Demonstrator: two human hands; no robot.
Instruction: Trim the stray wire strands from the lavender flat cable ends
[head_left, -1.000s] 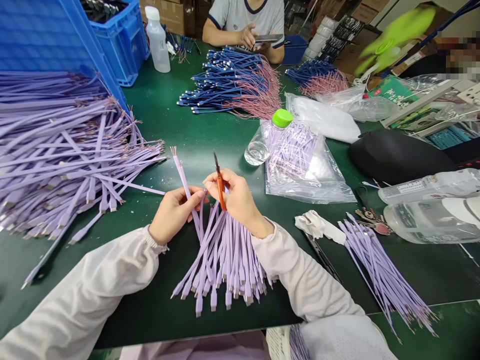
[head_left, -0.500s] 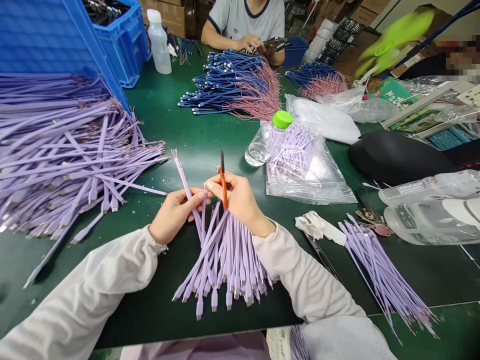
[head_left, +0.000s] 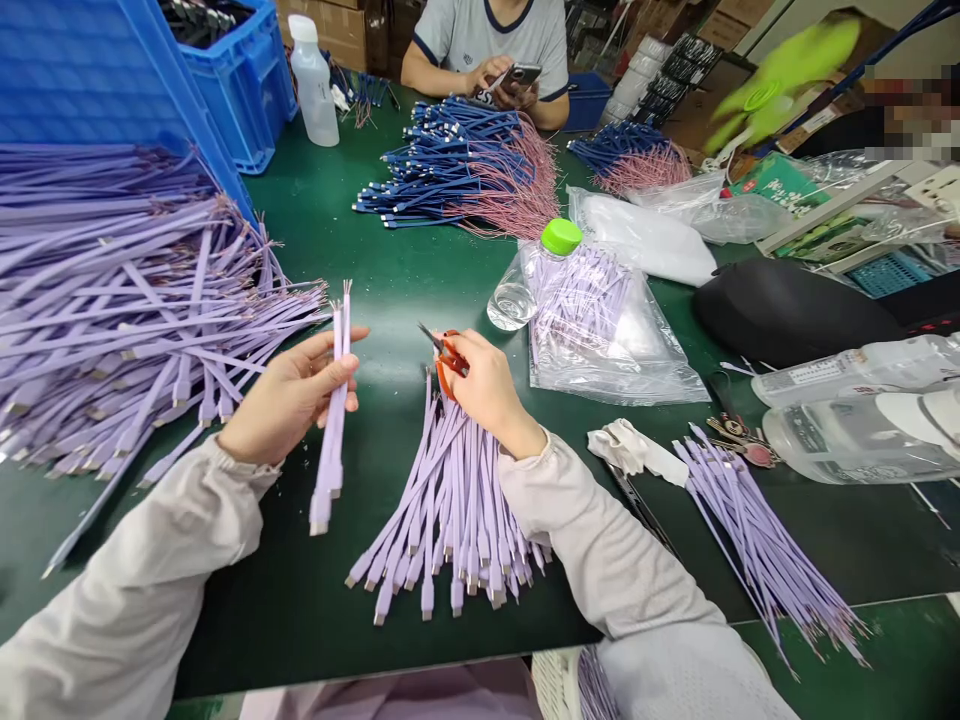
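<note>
My left hand (head_left: 300,395) pinches a few purple flat cables (head_left: 330,450) between thumb and fingers. They stand nearly upright, bare wire ends up and plugs down. My right hand (head_left: 484,385) is closed around small orange-handled scissors (head_left: 448,365), their dark pointed tips aimed up and left. Beneath that hand, a fanned bundle of purple cables (head_left: 457,510) lies on the dark mat, plugs toward me. The right hand covers part of the bundle's far end. To the left, a large heap of purple cables (head_left: 135,300) spills from a tilted blue crate (head_left: 97,70).
Another bunch of purple cables (head_left: 765,540) lies at right, near a crumpled tissue (head_left: 626,447) and clear bottles (head_left: 832,435). Ahead are a green-capped bottle (head_left: 514,295), a bag of cables (head_left: 592,320) and blue cables (head_left: 450,165). Across the table, a person (head_left: 487,50) holds a phone.
My left hand has moved left, away from my right hand, carrying the cables. The scissors have tipped from upright toward the left. The person opposite has shifted the phone.
</note>
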